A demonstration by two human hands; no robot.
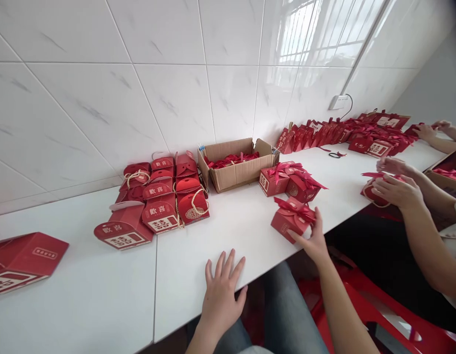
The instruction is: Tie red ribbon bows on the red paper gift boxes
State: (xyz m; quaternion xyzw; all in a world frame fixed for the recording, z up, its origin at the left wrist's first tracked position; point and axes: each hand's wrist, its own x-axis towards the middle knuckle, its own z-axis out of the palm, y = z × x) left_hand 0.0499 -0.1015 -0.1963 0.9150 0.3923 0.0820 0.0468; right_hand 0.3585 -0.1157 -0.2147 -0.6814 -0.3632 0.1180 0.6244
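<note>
Ribboned gift box (292, 223) close to the front edge of the white table (102, 295), right of centre, red bow on top.

Far left: one flattened red box (23, 260), cut off by the picture's border. Wide bare tabletop beside it, down to the near edge.

Next, against the tiled wall, a cluster of rope-handled red boxes (161, 201), about ten (back ones overlapping, exact count hard to settle), one tipped on its side at the front.

Just right of them, one open cardboard carton (237, 172) with red ribbons (231, 160) inside, too tangled to count.

Below, left hand (222, 290) flat on the table at its front edge, fingers spread, gripping nothing; open surface all round it.

Behind the ribboned gift box, two more bowed boxes (287, 182), touching each other.

Right hand (312, 238) closed around the ribboned gift box at its near right corner, fingers curled on the side, thumb along the front.

Further right, a co-worker's two hands (395, 189) on another red box (373, 191), mostly covered. Beyond, a long row of red boxes (360, 132) along the wall, too small to number, and another person's hands (430, 130) at the border.
</note>
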